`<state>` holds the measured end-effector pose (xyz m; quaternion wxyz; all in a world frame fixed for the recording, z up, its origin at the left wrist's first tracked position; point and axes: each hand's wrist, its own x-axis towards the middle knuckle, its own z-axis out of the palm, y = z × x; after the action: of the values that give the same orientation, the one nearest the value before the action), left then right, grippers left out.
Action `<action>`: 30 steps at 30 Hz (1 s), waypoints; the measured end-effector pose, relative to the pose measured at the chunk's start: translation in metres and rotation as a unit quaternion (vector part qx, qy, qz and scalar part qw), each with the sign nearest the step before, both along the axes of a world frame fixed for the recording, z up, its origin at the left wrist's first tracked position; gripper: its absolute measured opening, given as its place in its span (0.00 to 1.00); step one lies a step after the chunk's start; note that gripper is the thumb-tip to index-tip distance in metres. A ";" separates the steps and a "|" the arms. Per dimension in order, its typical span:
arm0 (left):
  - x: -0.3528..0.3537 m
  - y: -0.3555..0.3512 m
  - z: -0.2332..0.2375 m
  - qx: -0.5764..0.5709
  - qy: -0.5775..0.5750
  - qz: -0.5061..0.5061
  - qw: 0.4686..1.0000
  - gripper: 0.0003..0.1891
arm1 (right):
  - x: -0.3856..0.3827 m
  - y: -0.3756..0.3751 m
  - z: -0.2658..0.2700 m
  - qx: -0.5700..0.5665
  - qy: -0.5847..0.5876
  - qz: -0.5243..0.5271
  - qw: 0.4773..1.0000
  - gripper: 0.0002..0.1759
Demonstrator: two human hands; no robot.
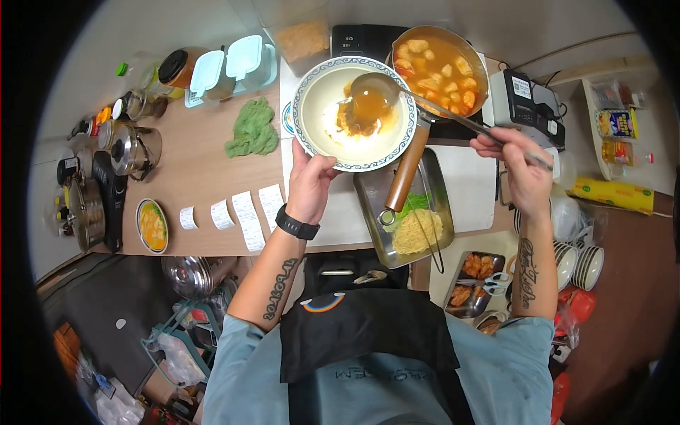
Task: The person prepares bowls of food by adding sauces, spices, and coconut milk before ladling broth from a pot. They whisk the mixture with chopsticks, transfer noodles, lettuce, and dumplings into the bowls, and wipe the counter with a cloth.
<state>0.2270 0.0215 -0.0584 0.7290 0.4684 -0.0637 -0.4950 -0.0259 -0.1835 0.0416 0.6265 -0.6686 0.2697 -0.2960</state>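
My left hand (309, 180) grips the near left rim of a white bowl (315, 106) with a blue patterned edge. Brown sauce lies at the bottom of the bowl. My right hand (520, 157) is closed round the handle of a metal ladle (464, 122), whose scoop, full of brown liquid, is over the inside of the bowl. Right beside the bowl, a pot (443, 71) of orange-brown stew with chunks stands on a black cooker; its wooden handle (408, 170) points toward me, over a metal tray (438, 183) with noodles and greens.
Paper slips (247, 221), a green cloth (253, 127) and a small bowl of food (152, 225) lie on the left of the counter. Lidded containers (244, 60) and jars line the back left. A black-and-white device (523, 99) stands right of the pot; fried pieces (479, 265) sit in a lower tray.
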 end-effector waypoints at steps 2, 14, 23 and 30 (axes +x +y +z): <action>0.001 0.002 -0.002 0.002 0.000 0.000 1.000 0.36 | -0.004 0.004 0.005 -0.130 0.027 0.086 0.987 0.13; 0.004 0.000 -0.004 -0.005 0.000 -0.008 1.000 0.39 | -0.007 -0.046 -0.047 -0.145 0.017 -0.164 0.976 0.14; 0.003 0.000 -0.003 0.000 -0.001 -0.014 1.000 0.38 | -0.011 -0.073 -0.059 0.016 -0.016 -0.274 0.962 0.17; 0.000 0.001 -0.005 0.006 -0.001 -0.002 1.000 0.37 | -0.018 -0.068 -0.021 0.052 -0.004 -0.286 0.957 0.17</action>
<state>0.2273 0.0220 -0.0639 0.7253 0.4732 -0.0624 -0.4962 -0.0435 -0.2512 0.0207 0.5504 -0.5288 0.4622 -0.4515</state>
